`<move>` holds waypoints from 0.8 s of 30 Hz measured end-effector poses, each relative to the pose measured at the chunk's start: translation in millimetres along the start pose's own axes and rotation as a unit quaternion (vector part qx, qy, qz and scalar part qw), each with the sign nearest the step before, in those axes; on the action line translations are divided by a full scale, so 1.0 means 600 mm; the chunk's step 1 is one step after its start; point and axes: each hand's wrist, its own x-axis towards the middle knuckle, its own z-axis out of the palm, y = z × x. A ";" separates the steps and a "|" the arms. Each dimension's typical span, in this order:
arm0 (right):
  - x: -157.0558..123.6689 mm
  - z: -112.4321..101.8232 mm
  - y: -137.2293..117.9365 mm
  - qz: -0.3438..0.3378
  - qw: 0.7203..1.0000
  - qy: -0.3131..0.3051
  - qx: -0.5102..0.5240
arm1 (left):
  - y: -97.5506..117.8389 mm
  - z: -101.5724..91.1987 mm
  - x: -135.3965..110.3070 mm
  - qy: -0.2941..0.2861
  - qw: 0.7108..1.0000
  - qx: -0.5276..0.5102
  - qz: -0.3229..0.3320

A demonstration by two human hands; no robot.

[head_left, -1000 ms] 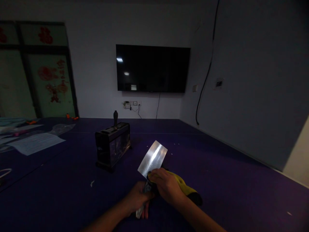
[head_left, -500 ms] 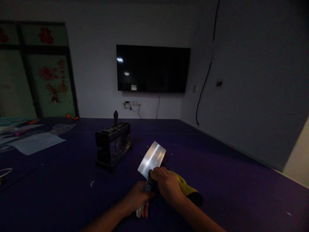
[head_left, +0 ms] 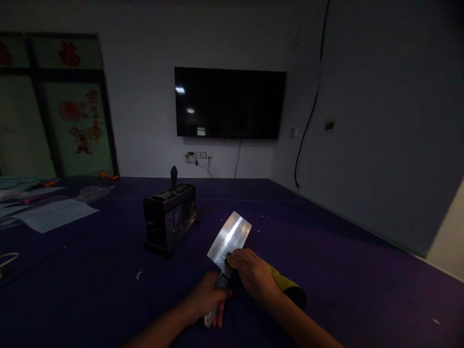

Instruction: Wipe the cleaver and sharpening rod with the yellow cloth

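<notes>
We are looking at one broad rectangular steel cleaver (head_left: 230, 237), its flat blade catching the light in a pale streak and tilting up and away from both sets of fingers. The blade is shining bright and bare against the dark room. The left hand (head_left: 208, 298) is wrapping its fingers (head_left: 216, 316) tightly round the cleaver's handle, so only a short metallic end is showing below them. The right hand (head_left: 253, 278) is closing its fingers (head_left: 232, 261) on one yellow cloth with a dark edge (head_left: 286, 288) and pressing it against the lower end of the blade, just beyond the left fingers. The rest of the cloth is trailing back under the right wrist. The cleaver is hanging just above the dark purple floor (head_left: 344, 270), directly ahead of the two hands.

We are counting one cleaver, one cloth and two hands at work. Farther out from the left fingers, well apart from them, one black box-shaped knife block (head_left: 169, 220) is standing upright on the floor, and one dark knife handle (head_left: 173, 175) is sticking up from its top.
</notes>
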 end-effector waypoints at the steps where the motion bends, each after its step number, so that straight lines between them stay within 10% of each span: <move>1: -0.001 -0.001 0.006 0.011 1.000 0.005 -0.004 | 0.001 0.000 -0.002 0.003 1.000 0.001 -0.006; 10: -0.005 -0.003 0.028 0.057 0.998 0.023 -0.033 | -0.011 -0.002 -0.001 0.014 1.000 0.000 -0.021; 24: -0.004 -0.002 -0.013 -0.057 0.998 -0.019 0.021 | 0.002 0.005 0.001 0.070 0.995 -0.064 -0.025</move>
